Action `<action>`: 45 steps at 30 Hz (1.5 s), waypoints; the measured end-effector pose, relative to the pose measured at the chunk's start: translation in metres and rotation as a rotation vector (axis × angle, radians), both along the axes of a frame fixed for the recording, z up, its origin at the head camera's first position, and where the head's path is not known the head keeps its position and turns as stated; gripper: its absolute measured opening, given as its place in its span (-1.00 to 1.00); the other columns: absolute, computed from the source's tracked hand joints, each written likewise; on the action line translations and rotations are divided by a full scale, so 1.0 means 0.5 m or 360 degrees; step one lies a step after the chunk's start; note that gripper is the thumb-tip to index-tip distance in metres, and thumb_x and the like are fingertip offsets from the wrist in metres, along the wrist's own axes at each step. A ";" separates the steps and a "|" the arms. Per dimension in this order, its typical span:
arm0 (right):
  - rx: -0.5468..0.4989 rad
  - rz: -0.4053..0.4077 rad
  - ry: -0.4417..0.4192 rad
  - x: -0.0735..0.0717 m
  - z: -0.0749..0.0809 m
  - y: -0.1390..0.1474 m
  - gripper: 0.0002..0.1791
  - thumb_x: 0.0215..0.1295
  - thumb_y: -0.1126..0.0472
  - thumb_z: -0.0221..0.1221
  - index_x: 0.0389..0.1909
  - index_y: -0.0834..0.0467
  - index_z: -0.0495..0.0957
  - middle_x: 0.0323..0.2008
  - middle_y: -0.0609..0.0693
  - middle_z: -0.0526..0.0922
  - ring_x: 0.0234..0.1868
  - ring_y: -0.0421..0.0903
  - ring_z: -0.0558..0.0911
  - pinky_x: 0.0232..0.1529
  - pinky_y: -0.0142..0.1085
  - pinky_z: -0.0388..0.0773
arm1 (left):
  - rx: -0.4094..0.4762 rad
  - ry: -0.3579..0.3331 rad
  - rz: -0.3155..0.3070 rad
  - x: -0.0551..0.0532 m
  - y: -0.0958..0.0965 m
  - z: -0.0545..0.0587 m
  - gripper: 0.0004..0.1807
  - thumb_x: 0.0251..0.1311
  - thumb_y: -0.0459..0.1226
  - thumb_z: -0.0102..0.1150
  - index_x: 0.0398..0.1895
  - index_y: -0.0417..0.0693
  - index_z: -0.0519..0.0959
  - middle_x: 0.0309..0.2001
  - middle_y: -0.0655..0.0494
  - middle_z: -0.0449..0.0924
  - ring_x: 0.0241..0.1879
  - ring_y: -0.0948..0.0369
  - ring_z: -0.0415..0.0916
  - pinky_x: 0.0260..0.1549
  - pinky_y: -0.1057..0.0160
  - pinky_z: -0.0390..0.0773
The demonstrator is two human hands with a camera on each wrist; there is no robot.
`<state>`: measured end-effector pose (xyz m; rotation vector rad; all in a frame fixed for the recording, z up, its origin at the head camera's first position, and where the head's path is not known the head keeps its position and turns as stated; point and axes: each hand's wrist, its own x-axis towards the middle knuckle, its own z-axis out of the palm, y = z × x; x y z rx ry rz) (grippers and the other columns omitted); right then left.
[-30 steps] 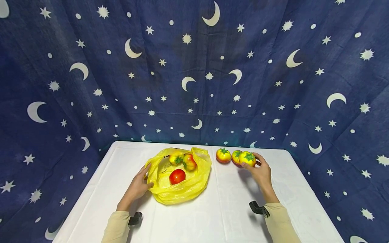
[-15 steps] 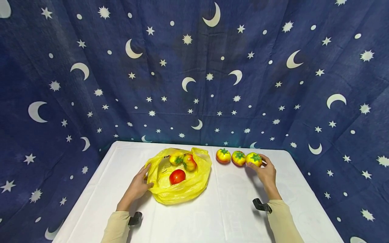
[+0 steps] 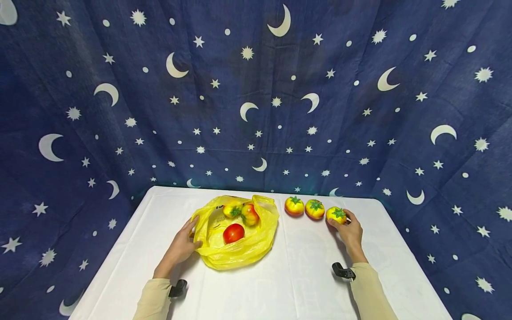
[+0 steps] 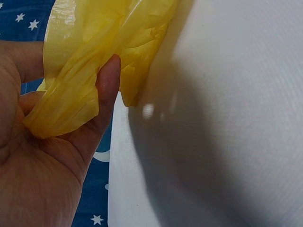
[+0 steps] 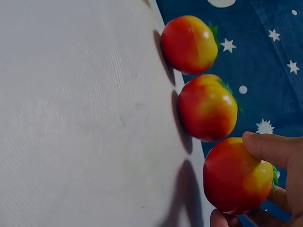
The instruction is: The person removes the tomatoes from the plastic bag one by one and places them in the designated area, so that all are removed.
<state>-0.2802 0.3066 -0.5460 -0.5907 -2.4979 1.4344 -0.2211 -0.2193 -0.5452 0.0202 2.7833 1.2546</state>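
My left hand (image 3: pixel 182 243) grips the left edge of an open yellow plastic bag (image 3: pixel 240 255). In the left wrist view, folds of the bag (image 4: pixel 75 94) lie between thumb and fingers. Inside sit a red tomato (image 3: pixel 234 233) and two yellow-red tomatoes with green leafy tops, one yellower (image 3: pixel 231 210) and one redder (image 3: pixel 250 215). My right hand (image 3: pixel 351 234) holds another yellow-red tomato (image 3: pixel 336 215), the rightmost of a row of three. The right wrist view shows thumb and fingers around this tomato (image 5: pixel 236 177); whether it touches the table is unclear.
To the left of the held tomato stand a middle tomato (image 3: pixel 314 209) and a left tomato (image 3: pixel 294 206), near the back edge of the white-covered table (image 3: pixel 264 293). Behind the table hangs a dark blue curtain (image 3: pixel 224 169) with moons and stars.
My right hand has carried its tomato rightward and slightly down, away from the middle tomato, which it partly covered before. The left hand and the bag stay where they were.
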 end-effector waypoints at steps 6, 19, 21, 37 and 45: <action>0.0021 -0.0004 -0.0034 -0.013 -0.016 0.005 -0.17 0.16 0.14 0.35 0.43 0.19 0.24 0.38 0.31 0.33 0.29 0.24 0.39 0.41 0.12 0.26 | 0.0002 -0.0013 0.0005 -0.001 0.000 -0.001 0.00 0.10 -0.41 0.27 0.58 0.00 -0.05 0.59 -0.16 -0.16 0.43 -0.26 0.15 0.37 -0.24 0.24; 0.0000 -0.0025 -0.0112 -0.046 -0.015 0.011 -0.15 0.20 0.11 0.32 0.48 0.16 0.18 0.42 0.29 0.28 0.37 0.28 0.33 0.46 0.11 0.19 | 0.0012 -0.0009 0.0006 0.000 0.001 -0.001 0.00 0.09 -0.42 0.27 0.58 -0.01 -0.04 0.58 -0.17 -0.16 0.50 -0.24 0.00 0.39 -0.22 0.20; -0.0009 -0.0009 -0.0117 -0.049 -0.014 0.011 -0.14 0.20 0.12 0.32 0.48 0.15 0.17 0.43 0.28 0.27 0.39 0.27 0.32 0.46 0.11 0.19 | 0.0015 -0.0011 0.0011 0.000 0.001 -0.001 0.00 0.09 -0.42 0.27 0.58 0.00 -0.04 0.59 -0.16 -0.16 0.49 -0.24 0.02 0.39 -0.22 0.20; -0.0039 0.0105 -0.0152 -0.034 0.001 0.019 -0.01 0.20 0.12 0.33 0.55 0.12 -0.02 0.50 0.33 0.10 0.48 0.30 0.17 0.49 0.13 0.13 | 0.0022 0.0029 -0.0006 -0.002 0.000 -0.004 -0.01 0.09 -0.44 0.26 0.58 -0.03 -0.03 0.58 -0.17 -0.14 0.50 -0.23 0.01 0.40 -0.20 0.21; -0.0034 0.0102 0.0030 -0.010 0.061 0.002 -0.14 0.22 0.13 0.31 0.51 0.07 0.13 0.52 0.25 0.11 0.52 0.26 0.12 0.48 0.14 0.16 | 0.0018 0.0009 -0.0002 0.000 -0.003 -0.003 -0.01 0.10 -0.43 0.26 0.58 0.00 -0.03 0.59 -0.17 -0.16 0.48 -0.25 0.05 0.39 -0.22 0.21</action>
